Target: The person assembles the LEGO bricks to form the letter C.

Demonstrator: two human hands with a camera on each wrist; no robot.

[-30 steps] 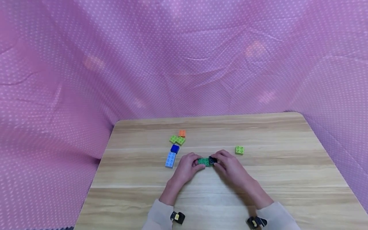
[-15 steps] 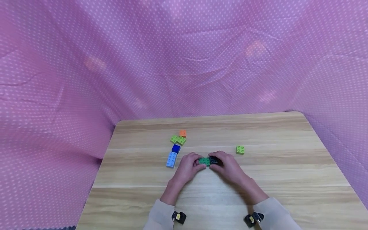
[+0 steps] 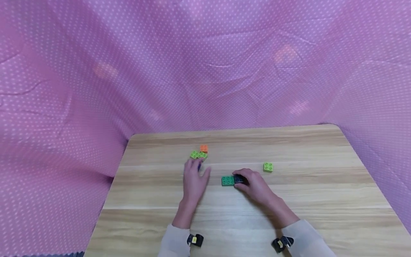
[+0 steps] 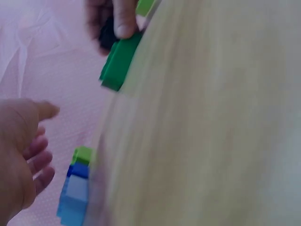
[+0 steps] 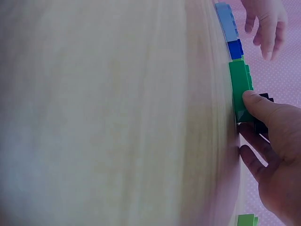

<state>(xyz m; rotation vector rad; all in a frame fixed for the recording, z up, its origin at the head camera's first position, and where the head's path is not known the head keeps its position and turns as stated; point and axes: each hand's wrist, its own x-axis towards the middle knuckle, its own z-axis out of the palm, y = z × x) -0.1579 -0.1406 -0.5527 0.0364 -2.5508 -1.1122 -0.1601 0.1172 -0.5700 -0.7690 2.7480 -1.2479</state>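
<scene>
My right hand pinches the black brick between thumb and fingers. In the right wrist view this black brick sits on top of one end of the longer green brick, and the thumb lies against the green side. My left hand hovers over the dark blue brick with fingers spread and nothing held. It hides the light blue brick in the head view; the left wrist view shows that brick beside the hand, lined up with the dark blue one.
Beyond the left fingertips lie two lime green bricks and an orange brick. Another lime brick is to the right of the right hand. The wooden table is surrounded by pink dotted cloth.
My left hand has let go of the green brick and moved left and forward over the blue bricks. My right hand shifted its grip on the black brick, then stayed in place.
</scene>
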